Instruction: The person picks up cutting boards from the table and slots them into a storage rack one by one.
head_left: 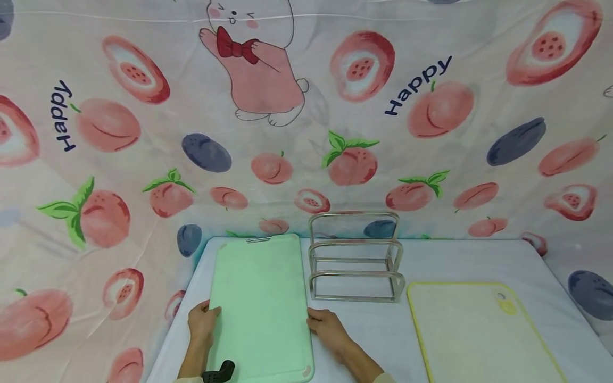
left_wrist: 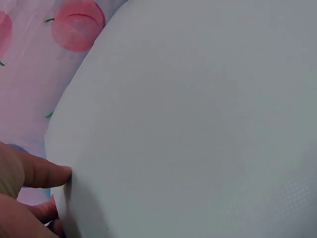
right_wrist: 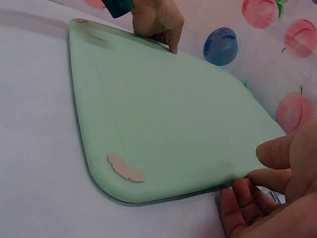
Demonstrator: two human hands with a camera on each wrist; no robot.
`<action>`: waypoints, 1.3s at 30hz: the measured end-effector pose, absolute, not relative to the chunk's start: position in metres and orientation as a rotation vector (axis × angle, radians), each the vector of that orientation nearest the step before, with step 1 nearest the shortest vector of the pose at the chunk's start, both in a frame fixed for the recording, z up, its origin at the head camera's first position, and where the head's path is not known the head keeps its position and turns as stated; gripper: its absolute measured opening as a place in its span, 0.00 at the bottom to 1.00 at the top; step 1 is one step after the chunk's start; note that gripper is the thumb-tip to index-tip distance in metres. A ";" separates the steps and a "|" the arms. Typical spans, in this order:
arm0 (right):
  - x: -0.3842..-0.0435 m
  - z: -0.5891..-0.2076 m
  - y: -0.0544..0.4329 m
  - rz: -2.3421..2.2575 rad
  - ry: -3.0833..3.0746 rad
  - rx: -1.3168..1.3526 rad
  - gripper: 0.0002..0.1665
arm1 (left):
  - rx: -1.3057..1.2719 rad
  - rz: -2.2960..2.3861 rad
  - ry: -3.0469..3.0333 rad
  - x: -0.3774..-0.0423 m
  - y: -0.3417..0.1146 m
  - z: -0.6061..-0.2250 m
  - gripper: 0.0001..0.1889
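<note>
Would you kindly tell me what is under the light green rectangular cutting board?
White tabletop shows beside the light green rectangular cutting board; whatever lies directly beneath is covered and unseen.

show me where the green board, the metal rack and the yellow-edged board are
Green board (head_left: 261, 308): head view, middle of its flat face.
Metal rack (head_left: 353, 273): head view, its front upper bar.
Yellow-edged board (head_left: 479, 336): head view, its pale face.

A pale pink, faintly creased sheet (head_left: 311, 119) rises before me, printed with rosy round peaches (head_left: 442, 111), dark blue ovals (head_left: 207, 152), a pink-bodied cartoon rabbit (head_left: 265, 80) and navy "Happy" lettering (head_left: 418, 85); against it I see a flat white-covered table (head_left: 359, 330) in soft light
</note>
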State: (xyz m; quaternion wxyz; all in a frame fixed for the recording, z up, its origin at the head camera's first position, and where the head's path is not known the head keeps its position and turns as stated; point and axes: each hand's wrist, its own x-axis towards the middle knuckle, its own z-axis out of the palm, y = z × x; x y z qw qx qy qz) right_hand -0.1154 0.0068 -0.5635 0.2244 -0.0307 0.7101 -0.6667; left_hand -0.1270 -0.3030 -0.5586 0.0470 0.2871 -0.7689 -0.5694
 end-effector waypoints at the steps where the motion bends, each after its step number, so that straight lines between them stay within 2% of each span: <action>1: -0.115 -0.564 0.008 -1.841 1.973 -0.074 0.27 | 0.872 -1.754 -2.337 -0.126 -0.303 -0.558 0.26; 7: -0.114 -0.566 0.012 -1.907 1.981 -0.078 0.24 | 0.864 -1.752 -2.329 -0.123 -0.301 -0.548 0.26; 19: -0.110 -0.558 0.013 -1.968 1.804 0.026 0.25 | 0.855 -1.720 -2.269 -0.119 -0.301 -0.538 0.24; 39: -0.108 -0.523 0.002 -1.918 1.769 -0.139 0.37 | 0.713 -1.631 -2.135 -0.117 -0.307 -0.524 0.18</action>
